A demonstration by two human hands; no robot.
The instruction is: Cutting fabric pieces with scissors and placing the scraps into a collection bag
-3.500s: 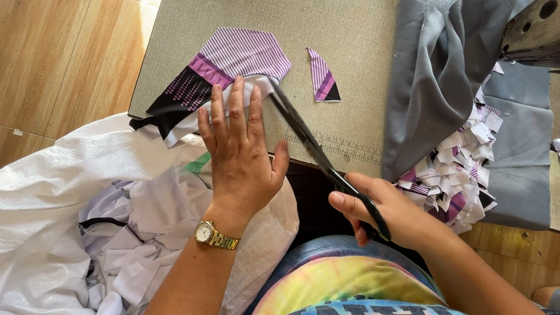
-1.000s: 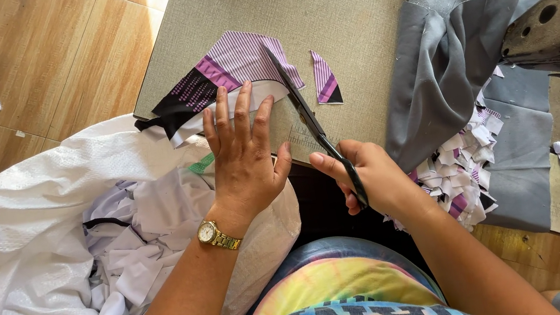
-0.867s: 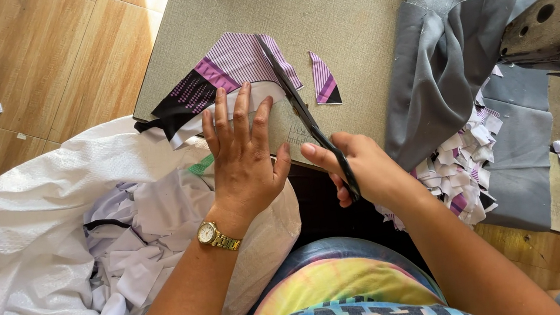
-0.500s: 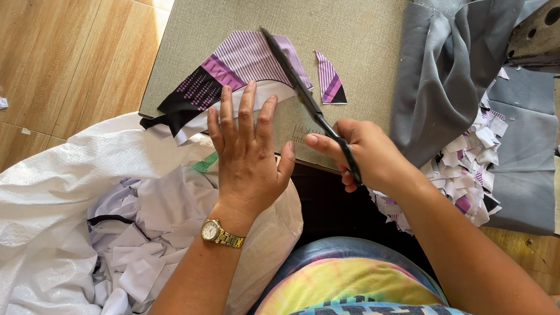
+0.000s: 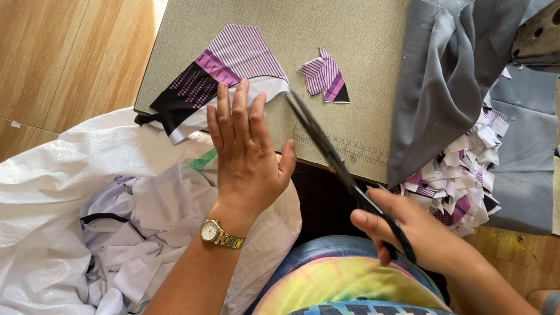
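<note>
The left hand (image 5: pixel 244 157) lies flat, fingers spread, pressing down a piece of striped purple, black and white fabric (image 5: pixel 222 77) at the near edge of the beige work table (image 5: pixel 346 4) — an open palm that pins rather than grasps. The right hand (image 5: pixel 412 237) is closed through the handles of a pair of long dark-bladed scissors (image 5: pixel 332 157), whose blades point away from the body and reach the fabric's right edge, just beside the left hand's fingertips. Whether the blades are parted or shut cannot be told from this angle.

A small striped purple offcut (image 5: pixel 326 77) lies apart on the table just right of the main piece, so at least 1 cut looks finished. The main piece is a large single shape with its right side trimmed; how much more trimming it needs is not clear, but the scissors sit at its edge as if mid-cut.

To the right, a crumpled grey cloth (image 5: pixel 458 54) is draped over the table, with a heap of small white and purple fabric scraps (image 5: pixel 459 178) below it. Beside the left arm a big white woven sack (image 5: pixel 28 272) sits on the wooden floor (image 5: pixel 53 51), partly filled with pale cloth pieces.
</note>
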